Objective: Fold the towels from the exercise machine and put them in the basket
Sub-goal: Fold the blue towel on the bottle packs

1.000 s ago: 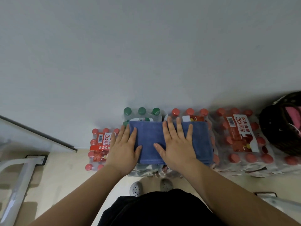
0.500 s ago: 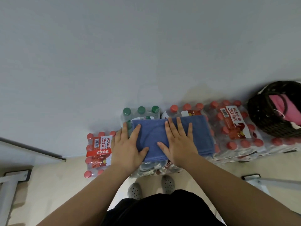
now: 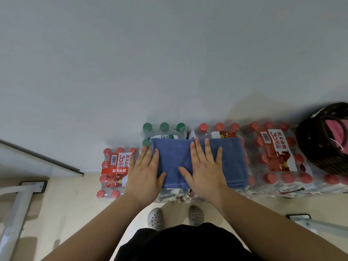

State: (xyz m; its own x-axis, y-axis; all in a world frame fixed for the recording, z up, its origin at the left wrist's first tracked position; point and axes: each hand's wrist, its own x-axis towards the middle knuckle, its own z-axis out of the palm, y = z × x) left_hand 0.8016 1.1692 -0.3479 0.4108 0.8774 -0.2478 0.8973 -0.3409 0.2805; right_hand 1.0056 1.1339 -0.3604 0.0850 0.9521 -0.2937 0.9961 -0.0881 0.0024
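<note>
Room: grey wall fills the upper view; pale floor below, with shrink-wrapped bottle packs lined against the wall.
Towel: blue towel, folded into a rectangle with stacked layers showing at its near right edge, lies flat on top of the packs.
Left hand: left hand lies flat and open, palm down, at the towel's left edge; thumb and index finger rest on the cloth, the other fingers on the pack beside it. It grips nothing.
Right hand: right hand lies flat and open, fingers spread, pressing on the middle of the towel. It grips nothing.
Packs: green-capped pack sits under the towel's far left corner; red-capped pack sits under its far right part; a lower red-capped pack stands on the floor to the left; a wide red-capped pack lies to the right.
Basket: dark woven basket stands on the packs at the far right, well apart from the towel, with pink cloth inside.
Frame: white metal frame stands on the floor at left.
Person: shoes point toward the packs; dark clothing at the bottom.
</note>
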